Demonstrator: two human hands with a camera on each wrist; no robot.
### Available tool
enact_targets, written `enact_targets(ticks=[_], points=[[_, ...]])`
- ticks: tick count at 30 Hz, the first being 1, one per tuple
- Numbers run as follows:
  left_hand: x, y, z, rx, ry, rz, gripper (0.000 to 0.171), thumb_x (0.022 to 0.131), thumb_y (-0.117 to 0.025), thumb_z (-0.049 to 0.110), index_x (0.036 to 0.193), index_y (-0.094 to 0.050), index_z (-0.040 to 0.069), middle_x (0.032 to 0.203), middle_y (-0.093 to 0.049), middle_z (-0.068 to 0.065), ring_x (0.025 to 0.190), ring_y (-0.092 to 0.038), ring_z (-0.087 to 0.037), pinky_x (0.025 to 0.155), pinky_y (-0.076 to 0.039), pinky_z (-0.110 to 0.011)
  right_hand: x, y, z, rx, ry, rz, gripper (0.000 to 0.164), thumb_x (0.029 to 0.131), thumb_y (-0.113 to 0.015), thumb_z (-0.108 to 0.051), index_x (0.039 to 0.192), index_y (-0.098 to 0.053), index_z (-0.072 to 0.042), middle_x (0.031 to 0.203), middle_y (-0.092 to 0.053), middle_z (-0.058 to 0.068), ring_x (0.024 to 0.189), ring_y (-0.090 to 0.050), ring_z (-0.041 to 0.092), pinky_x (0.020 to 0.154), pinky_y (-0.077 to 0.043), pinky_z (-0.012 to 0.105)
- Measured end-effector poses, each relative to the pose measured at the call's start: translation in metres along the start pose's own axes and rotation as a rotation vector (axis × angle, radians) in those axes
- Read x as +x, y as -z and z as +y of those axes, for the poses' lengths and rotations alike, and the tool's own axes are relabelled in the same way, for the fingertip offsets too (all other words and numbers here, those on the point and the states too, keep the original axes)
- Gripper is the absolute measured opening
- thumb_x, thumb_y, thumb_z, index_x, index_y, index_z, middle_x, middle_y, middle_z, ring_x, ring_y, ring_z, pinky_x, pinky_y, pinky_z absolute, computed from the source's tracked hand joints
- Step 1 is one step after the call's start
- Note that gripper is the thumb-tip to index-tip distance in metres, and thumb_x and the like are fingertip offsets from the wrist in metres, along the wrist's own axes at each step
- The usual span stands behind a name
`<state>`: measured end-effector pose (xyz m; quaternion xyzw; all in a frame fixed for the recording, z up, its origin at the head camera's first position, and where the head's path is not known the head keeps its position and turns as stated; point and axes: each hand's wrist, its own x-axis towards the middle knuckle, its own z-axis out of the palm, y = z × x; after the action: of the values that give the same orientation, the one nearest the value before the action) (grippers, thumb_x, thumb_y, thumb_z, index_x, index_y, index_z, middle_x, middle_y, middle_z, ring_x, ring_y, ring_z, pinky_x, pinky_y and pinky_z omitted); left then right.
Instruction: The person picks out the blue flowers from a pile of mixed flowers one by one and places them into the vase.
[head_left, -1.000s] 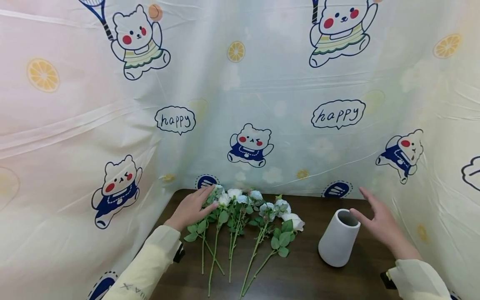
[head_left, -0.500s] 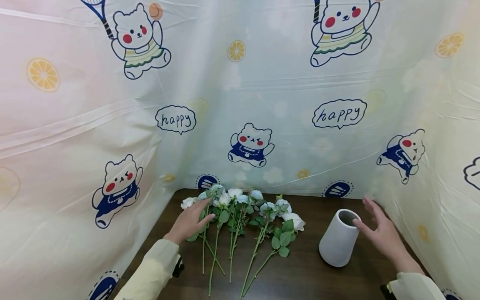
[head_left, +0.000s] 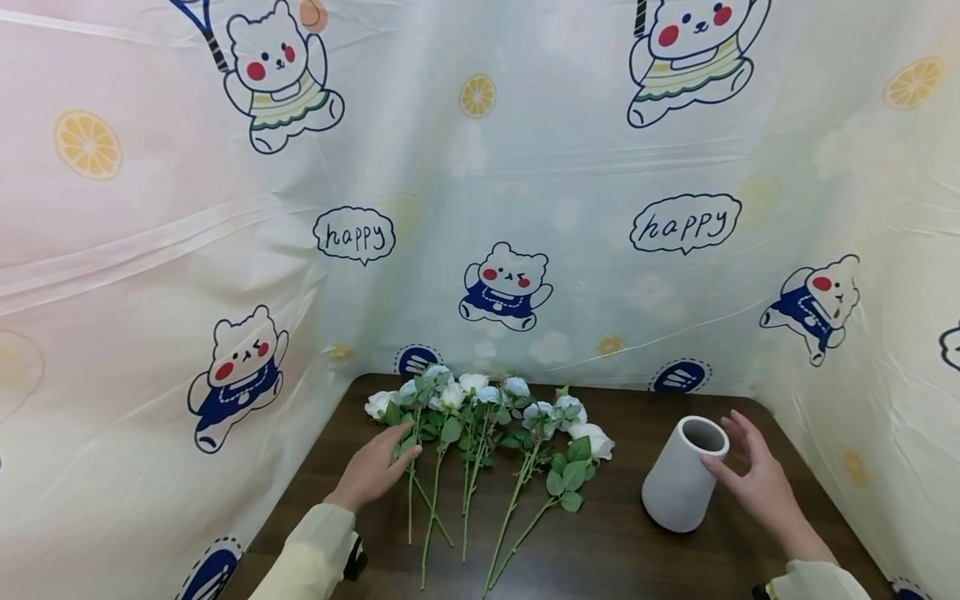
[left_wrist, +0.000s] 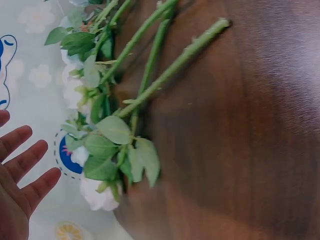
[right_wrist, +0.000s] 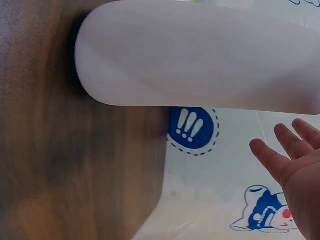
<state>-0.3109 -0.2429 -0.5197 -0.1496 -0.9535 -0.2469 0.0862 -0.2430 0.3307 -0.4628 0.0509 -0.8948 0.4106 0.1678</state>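
A white tapered vase (head_left: pixel 677 493) stands upright on the right part of the dark wooden table. My right hand (head_left: pixel 763 492) is beside its mouth, thumb at the near side of the rim and fingers behind it on the right. In the right wrist view, the fingers (right_wrist: pixel 272 156) are spread and apart from the vase (right_wrist: pixel 190 55). Several artificial flower stems with pale blue and white blooms (head_left: pixel 474 383) lie in a row at left. Over the leftmost ones hovers my left hand (head_left: pixel 372 468), its fingers extended. The left wrist view shows that palm (left_wrist: pixel 17 200) holding nothing.
The brown table (head_left: pixel 592 546) runs back to a patterned cloth (head_left: pixel 570 317) that encloses it behind and on both sides. Green stems (head_left: pixel 501 521) point toward the near edge, with the blooms at the far side. Table surface separates the flowers from the vase.
My right hand has lowered and come closer around the vase's mouth. The left hand has drawn back and down from the blooms, uncovering the leftmost white flower. The view has shifted slightly.
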Motion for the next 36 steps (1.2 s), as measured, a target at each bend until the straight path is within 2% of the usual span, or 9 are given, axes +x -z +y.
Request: enact_targets(ticks=[2,4,6,9,12,15,17,26,36], points=[[-0.002,-0.005,-0.003,0.008,0.02,0.007,0.065,0.096,-0.052,0.054,0.146,-0.045,0.012,0.143,-0.047,-0.015,0.129,-0.045,-0.037,0.099,-0.039,-0.059,-0.002,-0.003,0.002,0.01,-0.002,0.021,0.084,0.09,-0.071,-0.022,0.151,-0.019,0.002,0.142,-0.039,0.032,0.121,-0.048,0.041,0.093,-0.046,0.027],[-0.004,-0.009,-0.005,0.009,0.036,0.014,0.066,0.095,-0.055,0.053,0.144,-0.047,0.011,0.142,-0.048,-0.016,0.127,-0.046,-0.037,0.097,-0.04,-0.058,-0.004,-0.007,0.005,0.026,-0.001,0.041,0.083,0.09,-0.072,-0.019,0.15,-0.021,0.003,0.141,-0.041,0.032,0.12,-0.05,0.026,0.085,-0.039,0.008],[-0.007,-0.012,-0.007,0.016,0.051,0.018,0.067,0.093,-0.058,0.054,0.143,-0.048,0.009,0.141,-0.049,-0.017,0.126,-0.047,-0.037,0.097,-0.04,-0.057,-0.006,-0.01,0.008,0.038,-0.007,0.054,0.082,0.089,-0.073,-0.018,0.15,-0.022,0.004,0.139,-0.042,0.032,0.116,-0.048,0.013,0.08,-0.031,0.0],[-0.011,-0.016,-0.009,0.023,0.064,0.019,0.068,0.092,-0.059,0.054,0.141,-0.05,0.007,0.139,-0.051,-0.017,0.125,-0.049,-0.036,0.097,-0.042,-0.056,-0.009,-0.015,0.01,0.07,-0.021,0.059,0.082,0.088,-0.073,-0.016,0.149,-0.022,0.005,0.138,-0.041,0.033,0.115,-0.046,0.014,0.08,-0.031,0.0],[-0.015,-0.02,-0.01,0.019,0.07,0.022,0.067,0.092,-0.06,0.053,0.139,-0.052,0.007,0.137,-0.053,-0.017,0.123,-0.051,-0.036,0.095,-0.043,-0.055,-0.01,-0.02,0.011,0.092,-0.046,0.058,0.083,0.088,-0.073,-0.015,0.149,-0.022,0.006,0.135,-0.042,0.034,0.108,-0.048,0.007,0.079,-0.034,0.001],[-0.018,-0.024,-0.013,0.005,0.08,0.018,0.066,0.092,-0.061,0.052,0.139,-0.053,0.007,0.136,-0.054,-0.015,0.121,-0.053,-0.035,0.094,-0.044,-0.055,-0.01,-0.024,0.012,0.131,-0.062,0.06,0.083,0.088,-0.073,-0.012,0.149,-0.021,0.006,0.132,-0.044,0.034,0.097,-0.043,-0.012,0.076,-0.039,0.003],[-0.019,-0.027,-0.015,-0.006,0.088,0.014,0.065,0.092,-0.061,0.051,0.139,-0.052,0.008,0.137,-0.054,-0.015,0.121,-0.053,-0.035,0.094,-0.044,-0.055,-0.01,-0.027,0.013,0.155,-0.065,0.066,0.082,0.088,-0.073,-0.011,0.149,-0.021,0.007,0.131,-0.044,0.034,0.094,-0.039,-0.019,0.076,-0.04,0.004],[-0.023,-0.037,-0.02,-0.076,0.118,0.025,0.047,0.092,-0.069,0.026,0.132,-0.058,0.003,0.126,-0.061,-0.016,0.108,-0.061,-0.032,0.087,-0.049,-0.052,-0.008,-0.039,0.017,0.227,-0.079,0.12,0.081,0.086,-0.075,-0.007,0.147,-0.023,0.008,0.134,-0.042,0.029,0.097,-0.039,-0.018,0.081,-0.034,0.0],[-0.025,-0.043,-0.024,-0.093,0.165,0.007,0.04,0.092,-0.069,0.024,0.122,-0.063,-0.001,0.114,-0.065,-0.016,0.096,-0.064,-0.029,0.078,-0.052,-0.048,-0.008,-0.045,0.02,0.202,-0.152,0.142,0.082,0.085,-0.077,-0.014,0.147,-0.026,0.004,0.134,-0.044,0.026,0.096,-0.04,-0.014,0.078,-0.035,0.001]])
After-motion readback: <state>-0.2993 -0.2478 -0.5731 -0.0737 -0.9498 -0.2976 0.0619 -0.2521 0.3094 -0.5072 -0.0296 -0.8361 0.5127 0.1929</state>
